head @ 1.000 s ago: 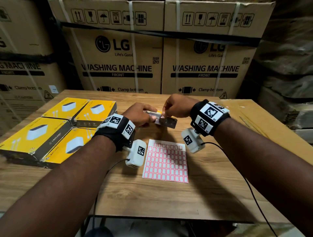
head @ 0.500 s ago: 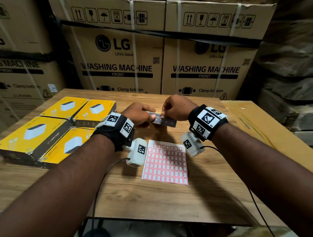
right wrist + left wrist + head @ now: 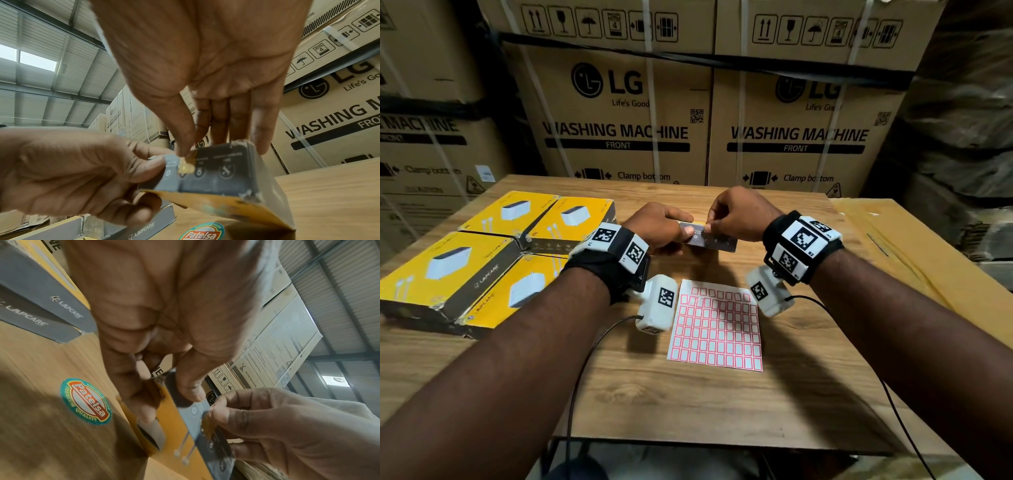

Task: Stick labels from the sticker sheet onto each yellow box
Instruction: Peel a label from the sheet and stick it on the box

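I hold one yellow box (image 3: 717, 241) tilted up off the table, its grey side with white icons (image 3: 222, 177) facing me. My left hand (image 3: 681, 236) grips its left end, thumb on the grey side and fingers on the yellow face (image 3: 174, 423). My right hand (image 3: 709, 224) pinches at the box's top edge, where its thumb presses a small yellowish label (image 3: 186, 166) onto the grey side and its fingers lie behind. The sticker sheet (image 3: 717, 325), white with red-framed labels, lies flat on the table near me, between my wrists.
Several more yellow boxes (image 3: 448, 267) lie packed together on the left of the wooden table (image 3: 688, 404). A brown cardboard sheet (image 3: 893, 246) covers the right end. Tall washing-machine cartons (image 3: 619, 130) wall off the back. A round sticker (image 3: 86, 401) is stuck on the tabletop.
Both hands have stayed on the box almost in place. The box has turned its grey side a little more toward me, and the right thumb has stayed at the label.
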Demonstrator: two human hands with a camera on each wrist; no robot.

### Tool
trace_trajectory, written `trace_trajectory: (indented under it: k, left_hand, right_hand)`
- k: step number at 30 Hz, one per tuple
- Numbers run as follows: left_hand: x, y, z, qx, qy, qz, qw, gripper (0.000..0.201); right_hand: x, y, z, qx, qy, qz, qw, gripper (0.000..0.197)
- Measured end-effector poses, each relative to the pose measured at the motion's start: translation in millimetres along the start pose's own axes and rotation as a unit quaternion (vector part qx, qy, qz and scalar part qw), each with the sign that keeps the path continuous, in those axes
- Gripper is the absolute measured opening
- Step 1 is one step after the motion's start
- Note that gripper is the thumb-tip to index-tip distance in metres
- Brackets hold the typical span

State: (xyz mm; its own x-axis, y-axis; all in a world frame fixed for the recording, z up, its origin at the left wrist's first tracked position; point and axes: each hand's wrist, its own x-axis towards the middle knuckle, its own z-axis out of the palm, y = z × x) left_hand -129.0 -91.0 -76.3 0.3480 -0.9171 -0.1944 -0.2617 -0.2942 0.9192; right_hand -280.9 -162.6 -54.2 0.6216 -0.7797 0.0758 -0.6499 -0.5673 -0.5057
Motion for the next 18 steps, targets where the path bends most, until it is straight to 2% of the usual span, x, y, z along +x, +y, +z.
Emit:
trace_trajectory:
  k: [5, 9, 11, 14, 15, 18]
  left_hand:
    - [-3, 3, 2, 0.002, 0.004, 0.005, 1.000, 0.029]
    - [-4, 4, 4, 0.000, 0.002, 0.002, 1.000, 0.029]
    - [-4, 5, 5, -0.001, 0.002, 0.002, 1.000, 0.028]
    - [-3, 3, 4, -0.004, -0.004, 0.000, 1.000, 0.027]
    - [-4, 2, 3, -0.006, -0.004, -0.001, 1.000, 0.028]
    - [-3, 0, 1, -0.014, -0.002, -0.004, 1.000, 0.028]
  right_hand:
    - [0, 2, 3, -0.009, 0.017, 0.001, 1.000, 0.008]
    - [0, 3, 10, -0.063, 0.054, 0.003, 0.997, 0.011]
    - [0, 6, 16, -0.073, 0.086, -0.007, 0.994, 0.023]
    - [-3, 14, 19, 0.018, 0.087, -0.011, 0.996, 0.051]
    - [-2, 18, 19, 0.058, 0.074, -0.006, 0.996, 0.051]
    - [-4, 31, 22, 0.163, 0.042, 0.010, 0.986, 0.033]
